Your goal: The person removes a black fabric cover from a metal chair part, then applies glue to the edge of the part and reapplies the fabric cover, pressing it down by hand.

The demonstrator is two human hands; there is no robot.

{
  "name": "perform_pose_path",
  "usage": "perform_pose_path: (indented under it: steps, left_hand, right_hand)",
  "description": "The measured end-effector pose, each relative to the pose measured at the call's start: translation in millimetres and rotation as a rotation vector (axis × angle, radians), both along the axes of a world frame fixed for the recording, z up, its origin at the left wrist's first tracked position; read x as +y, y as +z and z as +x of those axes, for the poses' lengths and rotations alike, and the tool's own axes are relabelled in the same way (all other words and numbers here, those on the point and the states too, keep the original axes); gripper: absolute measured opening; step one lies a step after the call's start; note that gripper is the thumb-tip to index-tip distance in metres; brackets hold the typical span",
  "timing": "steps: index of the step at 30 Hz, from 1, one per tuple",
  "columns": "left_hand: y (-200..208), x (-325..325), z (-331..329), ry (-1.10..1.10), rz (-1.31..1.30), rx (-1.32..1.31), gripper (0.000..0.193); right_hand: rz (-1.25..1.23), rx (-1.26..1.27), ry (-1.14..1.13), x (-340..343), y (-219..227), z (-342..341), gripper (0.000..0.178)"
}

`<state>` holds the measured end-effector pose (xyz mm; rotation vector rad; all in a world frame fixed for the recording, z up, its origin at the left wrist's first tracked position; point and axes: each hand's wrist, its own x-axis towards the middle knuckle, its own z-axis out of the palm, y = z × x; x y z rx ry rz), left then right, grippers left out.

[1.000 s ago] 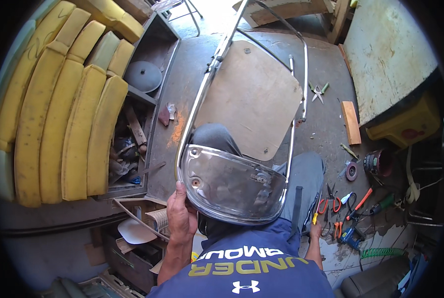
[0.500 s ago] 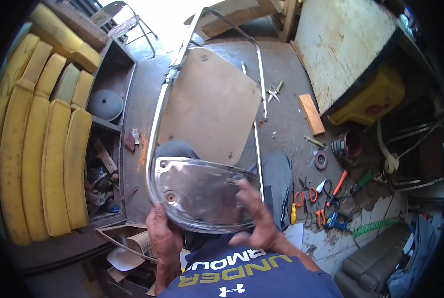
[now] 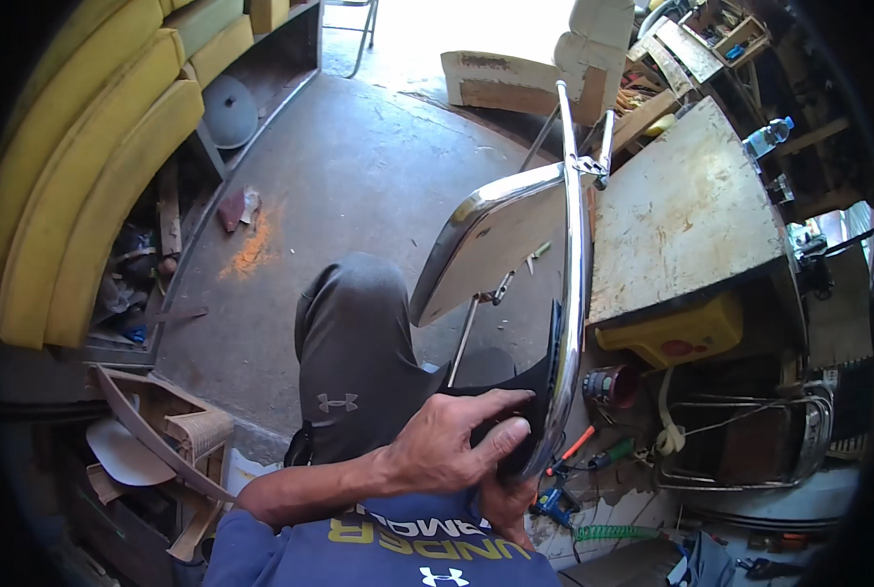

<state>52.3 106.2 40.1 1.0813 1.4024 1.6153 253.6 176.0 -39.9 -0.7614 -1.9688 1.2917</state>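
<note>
A folding chair with a chrome tube frame stands turned on edge before me, to the right of my raised knee. Its seat shows in slant view, with a bright metal rim and a pale underside. At the near end is a black backrest, seen almost edge-on. My left hand reaches across from the left, index finger and thumb stretched out and apart against the black backrest. Lower down, my right hand grips the chair's near end; most of its fingers are hidden behind my left hand and the backrest.
Yellow foam pads are stacked on a shelf at the left. A worn pale board and a yellow container stand at the right. Near the chair lie a blue power tool and a green coiled hose. Another chrome frame lies farther right.
The chair has swung from lying face-on to standing on edge, farther right. My left hand has moved from its left rim to the backrest; my right hand has gone from the metal panel to below.
</note>
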Motion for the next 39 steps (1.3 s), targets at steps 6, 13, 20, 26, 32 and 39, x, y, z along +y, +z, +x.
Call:
perform_pose_path:
  steps: [6,13,20,26,32,39]
  left_hand:
    - [-51,34,3,0.099,-0.092,-0.362,0.036]
    - [-88,68,-2,0.044,-0.077,-0.389,0.041]
    - [-74,133,11,-0.294,0.333,-0.527,0.066]
    - [-79,186,28,-0.559,0.383,-0.558,0.059]
    - [-82,191,40,-0.514,0.422,-0.741,0.051]
    - [-82,188,50,-0.429,0.347,-0.720,0.052]
  right_hand:
    - [-0.153,-0.132,-0.111,-7,6,18,0.051]
    - [-0.275,-0.138,-0.289,-6,9,37,0.038]
    - [-0.288,-0.164,-0.379,0,9,46,0.046]
    - [-0.343,-0.130,-0.372,2,8,48,0.043]
    - [-0.241,-0.279,-0.317,-1,20,45,0.041]
    - [0.729,-0.477,-0.494,25,97,-30,0.063]
